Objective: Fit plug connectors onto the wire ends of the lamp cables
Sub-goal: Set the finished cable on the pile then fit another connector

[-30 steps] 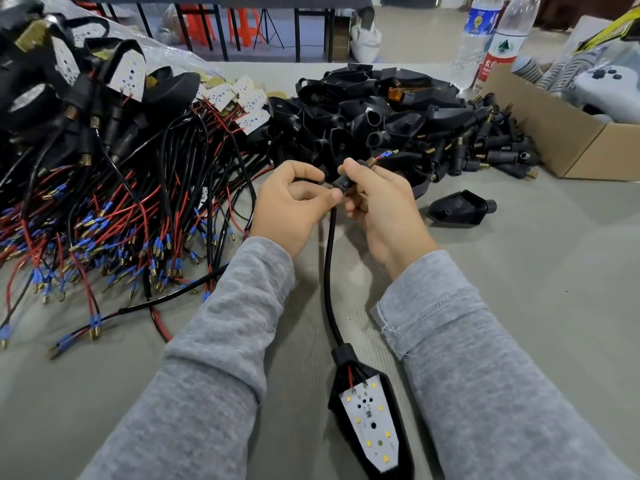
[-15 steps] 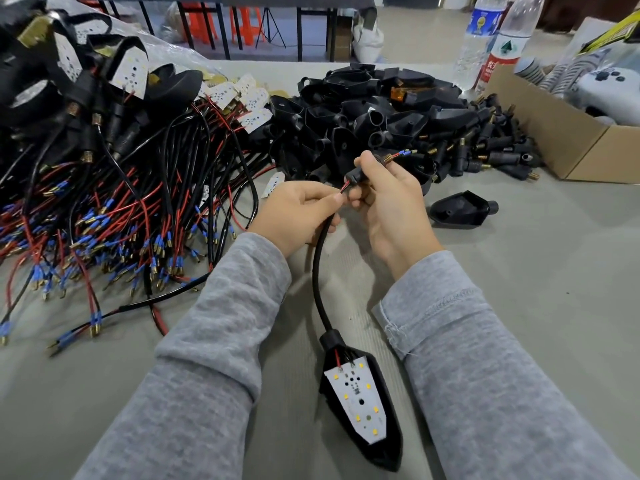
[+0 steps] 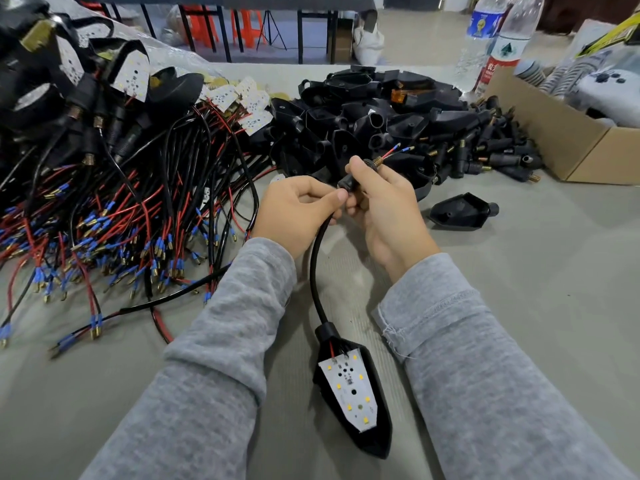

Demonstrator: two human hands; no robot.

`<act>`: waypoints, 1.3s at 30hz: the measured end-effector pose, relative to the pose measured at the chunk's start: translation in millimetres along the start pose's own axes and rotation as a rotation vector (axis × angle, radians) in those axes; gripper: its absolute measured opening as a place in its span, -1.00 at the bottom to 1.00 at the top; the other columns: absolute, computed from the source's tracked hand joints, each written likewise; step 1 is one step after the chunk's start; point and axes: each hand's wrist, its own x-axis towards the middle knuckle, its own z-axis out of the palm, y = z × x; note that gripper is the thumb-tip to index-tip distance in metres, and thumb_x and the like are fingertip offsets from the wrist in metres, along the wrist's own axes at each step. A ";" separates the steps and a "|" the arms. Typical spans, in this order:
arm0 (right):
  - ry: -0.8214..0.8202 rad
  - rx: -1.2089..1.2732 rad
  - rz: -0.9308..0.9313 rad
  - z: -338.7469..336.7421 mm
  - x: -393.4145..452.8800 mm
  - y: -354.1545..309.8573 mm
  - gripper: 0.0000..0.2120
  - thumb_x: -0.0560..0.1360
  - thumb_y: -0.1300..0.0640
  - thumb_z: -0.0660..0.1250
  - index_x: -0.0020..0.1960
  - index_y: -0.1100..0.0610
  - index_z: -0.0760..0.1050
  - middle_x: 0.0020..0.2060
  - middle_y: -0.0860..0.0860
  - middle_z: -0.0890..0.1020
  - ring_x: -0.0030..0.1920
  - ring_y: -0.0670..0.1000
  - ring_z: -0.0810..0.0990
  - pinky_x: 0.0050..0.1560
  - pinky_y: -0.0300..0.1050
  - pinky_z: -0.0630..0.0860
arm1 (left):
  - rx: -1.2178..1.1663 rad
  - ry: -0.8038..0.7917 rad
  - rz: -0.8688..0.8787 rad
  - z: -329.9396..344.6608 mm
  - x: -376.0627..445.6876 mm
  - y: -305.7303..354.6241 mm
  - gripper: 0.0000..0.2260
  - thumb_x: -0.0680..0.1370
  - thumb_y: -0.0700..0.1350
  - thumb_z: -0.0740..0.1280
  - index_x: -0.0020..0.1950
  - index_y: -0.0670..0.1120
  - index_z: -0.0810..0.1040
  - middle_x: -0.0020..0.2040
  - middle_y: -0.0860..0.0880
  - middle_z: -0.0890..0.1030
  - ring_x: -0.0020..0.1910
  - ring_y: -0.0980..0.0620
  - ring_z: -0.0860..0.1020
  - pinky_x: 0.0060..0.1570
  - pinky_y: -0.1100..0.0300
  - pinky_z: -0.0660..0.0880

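The right hand [image 3: 384, 216] grips a small black plastic plug connector [image 3: 360, 173], thumb on top and fingers curled beneath it. A brass threaded tip and thin red and blue wire ends [image 3: 394, 150] stick out beyond the connector, away from the person. The left hand [image 3: 294, 216] pinches the round black rubber lamp cable [image 3: 317, 271] between thumb and forefinger just beside the connector's near end, the other fingers curled in; the two hands touch at the fingertips.

From the connector the cable curves down toward the person and enters a black pointed lamp housing [image 3: 370, 434], which lies on the grey table [image 3: 536, 271] between the two grey sleeves, its white LED board [image 3: 353, 389] facing up with small yellow chips on it.

Beyond the connector sits a heap of empty black plastic lamp shells [image 3: 367, 109]. To the right of the connector one single black shell [image 3: 460, 213] lies alone on the table, and farther right a scatter of loose black plug connectors with brass tips [image 3: 498, 154] lies against a brown cardboard box [image 3: 568, 140]. Behind the box stand two clear plastic water bottles [image 3: 498, 46].

Left of the connector spreads a big tangle of red and black wires with blue-sleeved brass terminals [image 3: 104, 230], and behind it more black lamp heads with white LED boards [image 3: 131, 74] are piled up.
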 end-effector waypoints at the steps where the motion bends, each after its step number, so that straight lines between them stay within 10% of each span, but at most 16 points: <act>1: -0.001 -0.009 0.002 -0.1 -0.1 0.0 -0.87 0.60 0.15 0.32 -0.05 0.22 0.47 -0.44 -0.02 0.48 -0.45 -0.08 0.42 -0.29 -0.17 0.41 | 0.008 -0.006 0.021 -0.5 0.1 -0.6 -0.83 0.52 -0.22 0.42 -0.27 -0.07 0.60 -0.44 0.05 0.62 -0.42 0.18 0.56 -0.34 0.37 0.48; 18: -0.059 0.064 -0.005 -0.8 -2.1 -3.3 -0.85 0.56 0.19 0.36 -0.19 0.14 0.50 -0.41 -0.04 0.53 -0.44 -0.06 0.37 -0.36 -0.21 0.34 | -0.208 -0.017 -0.172 -4.2 3.5 -4.7 -0.79 0.56 -0.10 0.39 -0.28 -0.08 0.56 -0.39 -0.01 0.56 -0.53 0.12 0.38 -0.55 0.31 0.30; 28: 0.027 -0.179 -0.076 -1.8 -2.1 1.9 -0.72 0.52 0.03 0.42 -0.30 0.08 0.47 -0.47 -0.08 0.54 -0.47 -0.12 0.43 -0.44 -0.28 0.39 | -0.226 -0.013 -0.206 -2.8 4.0 2.7 -0.85 0.53 -0.37 0.30 -0.16 -0.16 0.56 -0.40 -0.02 0.59 -0.53 0.16 0.37 -0.57 0.35 0.26; 39: 0.148 -0.069 -0.066 -3.3 0.2 1.2 -0.77 0.55 0.06 0.39 -0.22 0.13 0.47 -0.46 -0.06 0.50 -0.49 -0.12 0.40 -0.47 -0.31 0.37 | -0.055 -0.135 -0.418 -1.2 3.3 12.7 -0.76 0.64 -0.02 0.22 -0.13 -0.12 0.52 -0.51 0.00 0.49 -0.62 0.11 0.39 -0.58 0.36 0.28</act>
